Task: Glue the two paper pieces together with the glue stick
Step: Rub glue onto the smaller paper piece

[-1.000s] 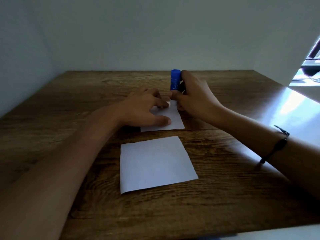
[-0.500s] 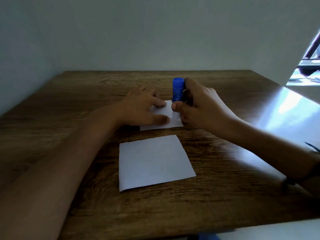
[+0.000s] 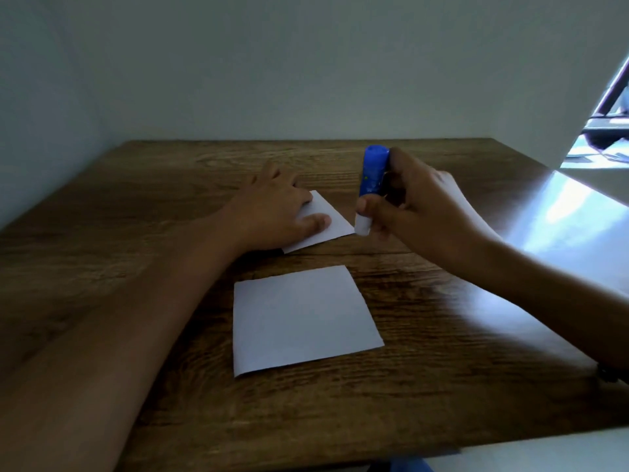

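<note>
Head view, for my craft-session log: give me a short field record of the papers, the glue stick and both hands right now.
far paper: flat on the wooden table, pressed under left hand
near paper: flat, untouched, apart from far paper
glue stick: blue, upright, white end down at far paper's right corner
left hand: fingers flat on far paper
right hand: grips glue stick
glued together: not yet

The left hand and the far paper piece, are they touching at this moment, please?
Touching. The head view shows the left hand lying flat on the far paper piece, with its thumb and fingers pressed onto the sheet and no gap.
</note>
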The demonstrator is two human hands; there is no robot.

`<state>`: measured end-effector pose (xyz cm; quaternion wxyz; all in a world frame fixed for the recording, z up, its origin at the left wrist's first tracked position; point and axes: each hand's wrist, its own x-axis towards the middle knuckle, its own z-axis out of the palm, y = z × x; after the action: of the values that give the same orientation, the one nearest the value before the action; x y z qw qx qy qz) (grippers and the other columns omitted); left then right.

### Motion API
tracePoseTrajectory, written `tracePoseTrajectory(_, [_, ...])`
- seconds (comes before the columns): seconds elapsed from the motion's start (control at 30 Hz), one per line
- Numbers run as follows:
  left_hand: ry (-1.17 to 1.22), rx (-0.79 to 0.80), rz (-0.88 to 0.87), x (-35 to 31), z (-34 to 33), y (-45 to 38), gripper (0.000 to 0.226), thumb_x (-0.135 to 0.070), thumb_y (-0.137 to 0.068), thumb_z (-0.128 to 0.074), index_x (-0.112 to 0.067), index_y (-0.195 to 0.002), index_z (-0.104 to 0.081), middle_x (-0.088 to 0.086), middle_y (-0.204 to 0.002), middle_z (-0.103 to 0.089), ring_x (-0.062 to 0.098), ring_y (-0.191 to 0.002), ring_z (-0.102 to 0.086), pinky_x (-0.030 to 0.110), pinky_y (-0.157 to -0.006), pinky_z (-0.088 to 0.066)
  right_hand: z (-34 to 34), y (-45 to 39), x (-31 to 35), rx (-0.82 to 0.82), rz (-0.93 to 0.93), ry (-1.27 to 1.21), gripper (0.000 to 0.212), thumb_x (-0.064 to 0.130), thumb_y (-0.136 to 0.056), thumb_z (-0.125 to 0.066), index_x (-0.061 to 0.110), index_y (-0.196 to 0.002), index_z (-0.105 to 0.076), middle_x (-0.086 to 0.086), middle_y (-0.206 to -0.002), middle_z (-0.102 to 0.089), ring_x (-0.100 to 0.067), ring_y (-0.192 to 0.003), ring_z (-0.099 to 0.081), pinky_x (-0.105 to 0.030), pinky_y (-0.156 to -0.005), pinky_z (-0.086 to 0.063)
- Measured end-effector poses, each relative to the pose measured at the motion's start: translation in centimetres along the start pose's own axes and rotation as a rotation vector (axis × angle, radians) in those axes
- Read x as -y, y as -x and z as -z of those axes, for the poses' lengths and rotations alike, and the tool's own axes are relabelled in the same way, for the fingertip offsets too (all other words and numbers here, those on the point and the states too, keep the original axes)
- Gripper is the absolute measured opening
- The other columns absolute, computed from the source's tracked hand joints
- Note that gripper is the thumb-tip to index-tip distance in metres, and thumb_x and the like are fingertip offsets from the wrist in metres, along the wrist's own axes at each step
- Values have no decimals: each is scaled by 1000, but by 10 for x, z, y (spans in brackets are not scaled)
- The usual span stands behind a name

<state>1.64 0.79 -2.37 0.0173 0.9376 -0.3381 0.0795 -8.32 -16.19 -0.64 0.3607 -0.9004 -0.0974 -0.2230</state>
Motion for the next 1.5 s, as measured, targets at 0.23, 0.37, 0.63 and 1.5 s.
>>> tracePoseTrajectory(0.23, [265, 23, -130, 7, 16, 7, 50, -9, -75, -50, -41, -114, -53, -3, -130, -46, 12, -105, -23, 43, -93, -27, -2, -23, -6, -135, -91, -190, 23, 19, -84, -62, 12, -103, -50, -6, -85, -66, -3, -53, -63, -15, -49, -50])
tracePoseTrajectory(0.37, [106, 7, -90, 6, 11, 4, 40, -47, -80, -49, -35, -118, -52, 1, -114, -53, 10, -99, -21, 44, -94, -27, -7, -27, -11, -125, -122, -199, 23, 19, -85, -62, 13, -103, -50, -8, -86, -66, -5, -52, -63, -19, -49, -54])
tracePoseTrajectory(0.63, [130, -35, -168, -2, 14, 6, 45, -54, -77, -48, -34, -117, -51, -8, -101, -47, 9, -96, -24, 33, -79, -25, -11, -41, -16, -111, -140, -153, 22, 17, -86, -61, 10, -103, -49, -11, -92, -63, -18, -65, -67, -28, -55, -58])
tracePoseTrajectory(1.5, [162, 57, -101, -10, 15, 6, 41, -44, -81, -53, -27, -119, -55, 0, -127, -47, 25, -123, -27, 46, -99, -25, -30, -56, -14, 5, -37, 81, 30, 19, -83, -63, 11, -108, -49, 7, -79, -52, -9, -69, -55, -23, -60, -49])
